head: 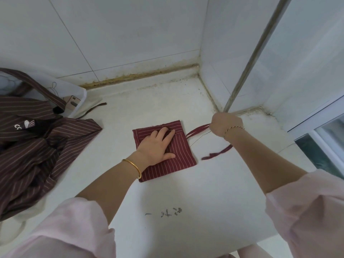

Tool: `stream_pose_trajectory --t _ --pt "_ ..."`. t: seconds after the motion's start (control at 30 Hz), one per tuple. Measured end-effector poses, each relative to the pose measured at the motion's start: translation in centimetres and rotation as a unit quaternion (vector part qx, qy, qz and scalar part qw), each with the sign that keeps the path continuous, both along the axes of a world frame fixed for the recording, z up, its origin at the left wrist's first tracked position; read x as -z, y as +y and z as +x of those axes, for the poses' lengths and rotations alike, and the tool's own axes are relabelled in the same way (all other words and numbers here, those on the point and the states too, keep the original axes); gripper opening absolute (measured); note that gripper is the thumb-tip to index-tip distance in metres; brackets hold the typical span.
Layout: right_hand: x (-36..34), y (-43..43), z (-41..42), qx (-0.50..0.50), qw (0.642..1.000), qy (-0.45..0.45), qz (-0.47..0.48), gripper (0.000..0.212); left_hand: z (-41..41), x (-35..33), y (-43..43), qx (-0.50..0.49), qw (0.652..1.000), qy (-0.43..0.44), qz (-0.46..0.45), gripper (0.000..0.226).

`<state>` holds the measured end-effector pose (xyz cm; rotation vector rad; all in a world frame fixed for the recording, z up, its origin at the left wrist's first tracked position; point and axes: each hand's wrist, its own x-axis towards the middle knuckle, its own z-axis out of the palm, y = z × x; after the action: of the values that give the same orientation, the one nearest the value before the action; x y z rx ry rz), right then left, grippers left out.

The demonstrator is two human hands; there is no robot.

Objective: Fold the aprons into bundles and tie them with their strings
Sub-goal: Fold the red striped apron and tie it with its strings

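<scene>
White worktop point(214, 183) in a tiled corner carries the folded red apron point(167, 170) at its middle — the left hand point(156, 146) presses it flat, fingers straight. The right hand point(223, 125) is closed around the string point(197, 130); in my judgement it should pull tight and wrap close, so the folds do not open.

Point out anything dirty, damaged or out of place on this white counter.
Brown grime stains the joint between the white counter and the tiled wall. Dark scribbled marks sit on the counter's near part. The brown striped aprons lie in an untidy heap at the left. The folded red striped apron looks neat.
</scene>
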<state>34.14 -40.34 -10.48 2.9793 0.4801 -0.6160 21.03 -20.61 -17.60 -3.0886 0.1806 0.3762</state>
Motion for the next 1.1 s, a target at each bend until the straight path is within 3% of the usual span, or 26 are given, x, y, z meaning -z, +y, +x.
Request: stream_pose_trajectory --t 0.07,0.1,0.17,0.27,0.33,0.47,0.53,0.67,0.9,0.97,1.1 --pt "0.2 0.0 -1.1 -0.063 0.994 -0.070 -0.062 0.022 0.0 0.0 0.0 -0.004 1.000 0.005 -0.011 0.087" --pt "0.5 0.1 -1.7 -0.091 0.989 -0.108 -0.042 0.026 -0.1 -0.1 0.0 -0.007 1.000 0.009 -0.025 0.086" --pt "1.1 0.8 -2.9 -0.165 0.970 -0.157 0.087 0.028 -0.3 -0.5 0.2 -0.012 0.997 0.007 -0.071 0.081" --pt "2.6 2.4 -4.6 -0.265 0.930 -0.060 0.247 0.037 -1.2 -1.3 0.4 0.009 0.990 -0.058 -0.132 0.052" --pt "4.1 2.9 -5.4 -0.316 0.925 0.015 0.211 0.043 -2.2 -1.8 0.7 0.023 0.990 -0.047 -0.134 0.033" --pt "6.6 1.9 -5.1 -0.305 0.925 0.033 0.225 0.053 -4.4 -1.2 2.5 0.038 0.990 0.009 -0.133 0.020" --pt "7.0 1.6 -4.6 -0.308 0.921 0.027 0.238 0.052 -5.5 -1.2 3.8 0.048 0.991 0.005 -0.123 0.025" --pt "7.4 1.5 -4.7 -0.335 0.905 0.005 0.262 0.057 -7.4 -0.7 6.3 0.099 0.992 0.014 -0.071 0.060" --pt "9.1 0.4 -5.0 -0.370 0.892 -0.032 0.259 0.061 -8.9 0.4 6.7 0.135 0.988 -0.057 -0.042 0.084" --pt "9.6 0.0 -5.1 -0.361 0.894 -0.037 0.263 0.062 -9.0 0.6 6.4 0.139 0.987 -0.083 -0.014 0.083" --pt "9.6 -0.1 -5.1 -0.324 0.901 -0.011 0.289 0.056 -8.6 0.3 6.2 0.191 0.972 -0.134 -0.015 0.060"
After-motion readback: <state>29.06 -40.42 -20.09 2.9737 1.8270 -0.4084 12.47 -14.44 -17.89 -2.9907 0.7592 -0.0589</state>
